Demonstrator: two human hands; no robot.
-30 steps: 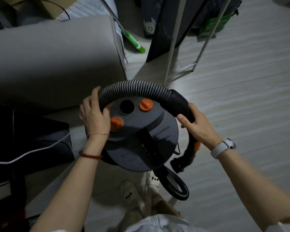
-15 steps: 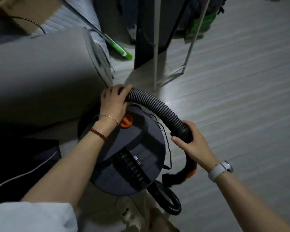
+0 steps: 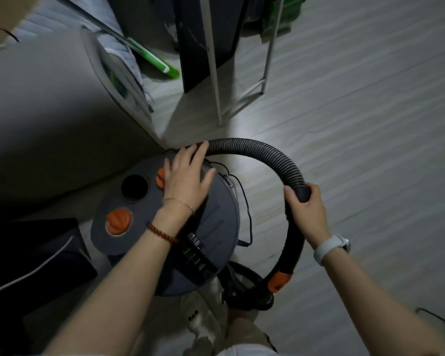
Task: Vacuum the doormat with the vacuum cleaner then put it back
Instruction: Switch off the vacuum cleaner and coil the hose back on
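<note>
A round grey canister vacuum cleaner (image 3: 216, 227) with orange knobs (image 3: 118, 221) and a dark round port stands on the pale wood floor below me. Its ribbed black hose (image 3: 262, 152) arcs from the lid's far edge round to the right. My left hand (image 3: 188, 178) lies flat on the lid with fingers spread, fingertips touching the hose's start. My right hand (image 3: 306, 211) is closed round the hose's black cuff. Below it the curved wand (image 3: 290, 255) with an orange collar (image 3: 279, 281) runs down to the floor. No doormat is visible.
A large grey padded piece of furniture (image 3: 49, 119) stands close on the left, touching the vacuum. A dark bag (image 3: 31, 260) sits at lower left. A white metal rack (image 3: 216, 73) and a green-tipped broom (image 3: 159, 64) stand ahead. A thin black cord (image 3: 244, 201) loops beside the canister.
My left hand has let go of the hose end and now lies flat on the lid. The hose has swung out into a wider arc to the right, with my right hand still round it.
</note>
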